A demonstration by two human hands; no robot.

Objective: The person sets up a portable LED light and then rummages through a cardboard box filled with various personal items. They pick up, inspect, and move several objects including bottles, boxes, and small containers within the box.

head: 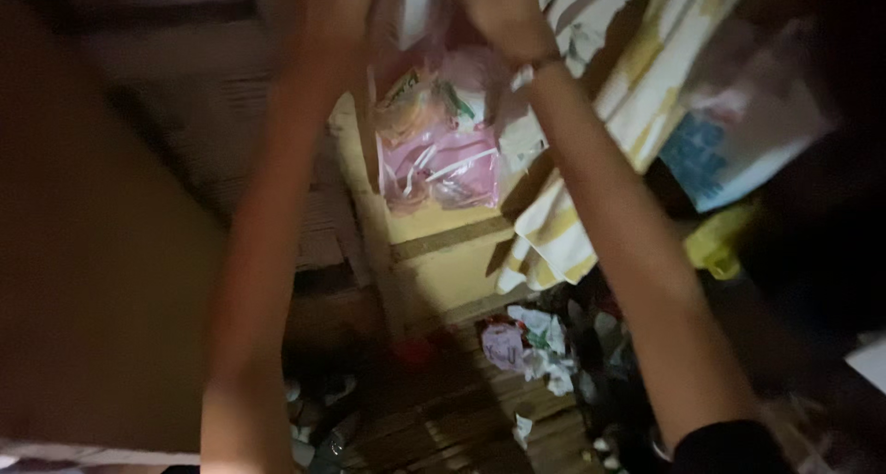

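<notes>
Both my hands are raised at the top of the view, my left hand [337,12] and my right hand [503,8] closed on the upper edge of a pink plastic bag [438,151]. It hangs straight down between my forearms, long axis vertical, above a yellow box [443,262], beside the striped cloth [637,96].
</notes>
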